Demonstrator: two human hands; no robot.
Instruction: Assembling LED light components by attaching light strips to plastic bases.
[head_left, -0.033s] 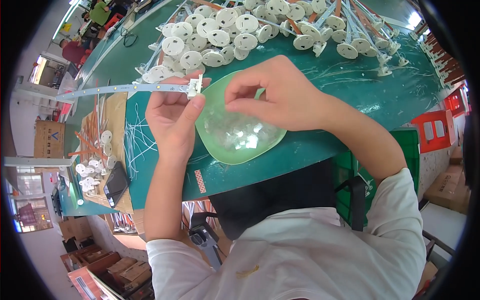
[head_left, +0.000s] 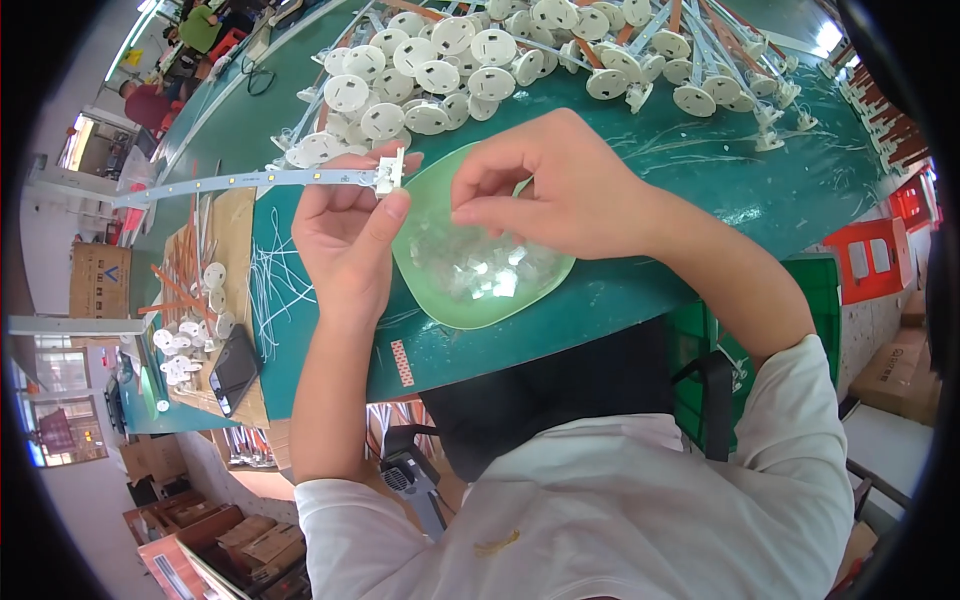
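I'm gripping strip with left hand, curling right hand over bowl, can't tell if holding anything; likely picking, next needing precise pinch.

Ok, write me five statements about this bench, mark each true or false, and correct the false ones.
1. The left hand holds a pale strip with a white fitting at its end. True.
2. The right hand is over an orange bowl. False: the bowl is green.
3. Round white discs are piled beyond the bowl. True.
4. Thin white wires lie to the right of the bowl. False: the wires lie left of the left hand.
5. A red plastic stool stands to the right of the table. True.
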